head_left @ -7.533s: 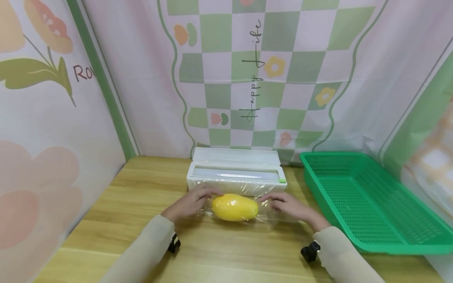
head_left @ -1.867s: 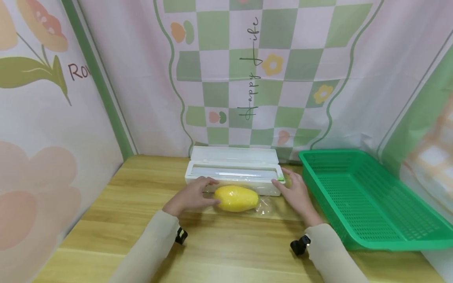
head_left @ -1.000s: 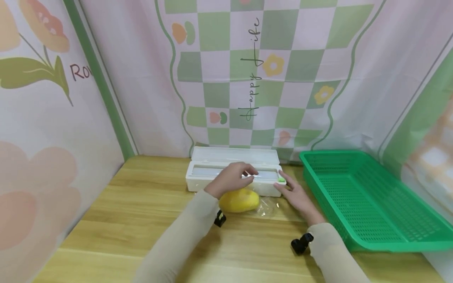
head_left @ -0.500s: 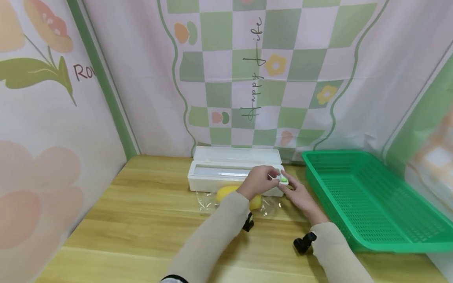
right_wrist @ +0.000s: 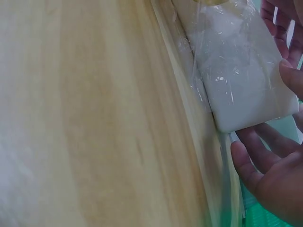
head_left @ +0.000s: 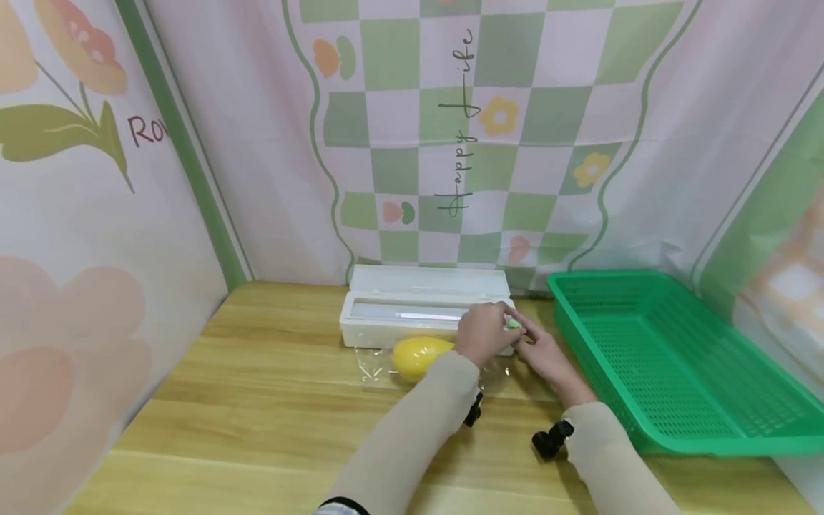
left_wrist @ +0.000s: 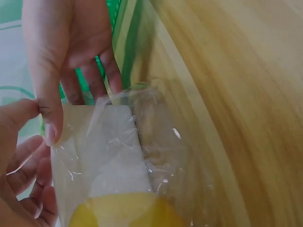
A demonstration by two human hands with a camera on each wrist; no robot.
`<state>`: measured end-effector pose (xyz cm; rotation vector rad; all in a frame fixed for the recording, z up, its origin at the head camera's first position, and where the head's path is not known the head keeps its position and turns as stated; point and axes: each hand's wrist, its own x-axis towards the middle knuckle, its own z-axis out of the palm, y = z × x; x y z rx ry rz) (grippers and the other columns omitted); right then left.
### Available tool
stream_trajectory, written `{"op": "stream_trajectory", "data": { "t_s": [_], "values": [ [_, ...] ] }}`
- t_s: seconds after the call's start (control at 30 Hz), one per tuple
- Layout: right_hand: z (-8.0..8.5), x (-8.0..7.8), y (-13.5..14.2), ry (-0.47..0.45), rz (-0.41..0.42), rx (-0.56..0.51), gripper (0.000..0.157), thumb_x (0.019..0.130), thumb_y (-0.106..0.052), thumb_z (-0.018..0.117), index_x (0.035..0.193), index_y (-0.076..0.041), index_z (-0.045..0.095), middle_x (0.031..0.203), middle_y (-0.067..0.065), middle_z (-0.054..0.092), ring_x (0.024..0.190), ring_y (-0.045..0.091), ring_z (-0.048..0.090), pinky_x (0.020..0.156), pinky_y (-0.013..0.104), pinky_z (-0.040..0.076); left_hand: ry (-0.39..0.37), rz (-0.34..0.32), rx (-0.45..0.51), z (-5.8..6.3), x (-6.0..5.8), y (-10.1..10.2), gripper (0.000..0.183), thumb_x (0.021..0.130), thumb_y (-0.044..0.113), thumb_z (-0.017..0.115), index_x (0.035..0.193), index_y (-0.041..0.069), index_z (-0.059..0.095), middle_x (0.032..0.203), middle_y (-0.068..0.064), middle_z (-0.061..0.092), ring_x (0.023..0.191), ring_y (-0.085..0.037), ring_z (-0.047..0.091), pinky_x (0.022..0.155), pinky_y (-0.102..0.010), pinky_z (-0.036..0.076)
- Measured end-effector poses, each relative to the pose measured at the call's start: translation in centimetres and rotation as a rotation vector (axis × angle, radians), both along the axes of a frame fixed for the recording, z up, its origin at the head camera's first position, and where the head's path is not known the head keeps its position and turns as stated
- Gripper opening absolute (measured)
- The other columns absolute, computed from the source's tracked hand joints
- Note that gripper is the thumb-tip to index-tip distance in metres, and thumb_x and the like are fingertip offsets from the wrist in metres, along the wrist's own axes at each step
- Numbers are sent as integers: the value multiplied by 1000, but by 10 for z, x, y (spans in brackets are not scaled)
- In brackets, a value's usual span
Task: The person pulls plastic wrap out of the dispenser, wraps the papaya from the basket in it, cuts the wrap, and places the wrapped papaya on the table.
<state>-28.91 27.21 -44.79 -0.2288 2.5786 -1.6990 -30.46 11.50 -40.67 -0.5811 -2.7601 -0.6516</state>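
A white cling film dispenser [head_left: 386, 333] lies at the back of the table, lid raised, film roll inside. My left hand [head_left: 481, 333] reaches across to its right end and pinches the small green slide cutter [head_left: 513, 324] with thumb and forefinger. My right hand [head_left: 550, 365] grips that same end, fingers around the corner; in the left wrist view the two hands touch. Clear cling film [left_wrist: 161, 142] drapes down the front of the box over an oblong yellow fruit [head_left: 415, 356], papaya-like. My left wrist and sleeve hide the fruit's right part.
A green plastic basket [head_left: 644, 436] stands on the right of the wooden table [head_left: 257, 400], close beside my right forearm. Behind the dispenser hangs a checked, printed curtain [head_left: 444, 172]. Loose film edges lie on the table around the fruit.
My left hand has gone from the fruit's left side rightward along the dispenser to the green cutter. Earlier my right hand left the film beside the fruit and took the box's right end, staying there.
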Motion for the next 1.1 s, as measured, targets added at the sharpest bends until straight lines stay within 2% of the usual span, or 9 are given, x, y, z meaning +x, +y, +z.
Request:
{"op": "stream_trajectory", "data": {
  "t_s": [0.1,0.17,0.23,0.37,0.47,0.57,0.87,1.0,1.1],
  "values": [
    [0,0,0,3,-4,8,60,103,-16,53,159,-16,29,157,24,30,101,24,56,68,24,49,-1,17,-42,4,1,1,24,93,43,72,109,27,78,91,12,70,76,-3,60,61,-17,48],
    [0,0,0,10,-4,10,61,104,-23,56,159,-15,29,160,22,25,122,34,48,73,25,51,5,10,-57,5,1,0,19,94,39,71,108,28,79,92,12,70,78,-4,60,64,-17,49],
    [0,0,0,21,-5,22,64,103,-30,58,159,-15,29,162,21,22,132,40,39,76,24,51,21,4,-71,5,0,-1,17,94,37,71,105,27,79,92,11,69,80,-6,60,68,-18,50],
    [0,0,0,40,-12,50,67,102,-35,60,158,-16,30,161,22,23,133,44,39,77,24,50,88,17,-148,4,-2,-5,16,94,41,70,104,32,79,97,12,72,87,-10,62,74,-20,51],
    [-1,-1,0,51,-11,75,68,101,-37,61,158,-16,30,161,22,23,131,44,43,78,25,51,99,43,-179,5,-2,-7,16,93,45,70,103,37,79,96,15,72,86,-10,64,68,-22,51],
    [-2,-2,1,55,-13,85,68,101,-38,61,158,-16,31,161,22,23,127,43,47,77,26,52,85,61,-170,7,-1,-9,13,93,45,71,100,38,79,94,18,73,84,-9,65,62,-25,51],
    [-1,-1,2,59,-28,88,69,99,-41,63,157,-18,33,158,23,29,118,39,54,72,26,52,48,73,-202,11,0,-7,12,92,44,71,100,39,78,94,19,72,86,-7,66,65,-28,50],
    [0,0,1,60,-15,103,70,100,-42,61,158,-18,30,160,21,26,128,43,49,90,38,52,30,74,-217,11,-1,-8,12,94,44,70,100,40,78,93,19,72,85,-7,65,65,-27,51],
    [1,1,0,52,-10,107,73,99,-46,61,159,-19,28,162,21,21,138,45,37,104,50,43,10,70,-209,10,-1,-10,12,94,43,69,101,38,78,94,18,71,86,-7,65,67,-28,53]
  ]
}}
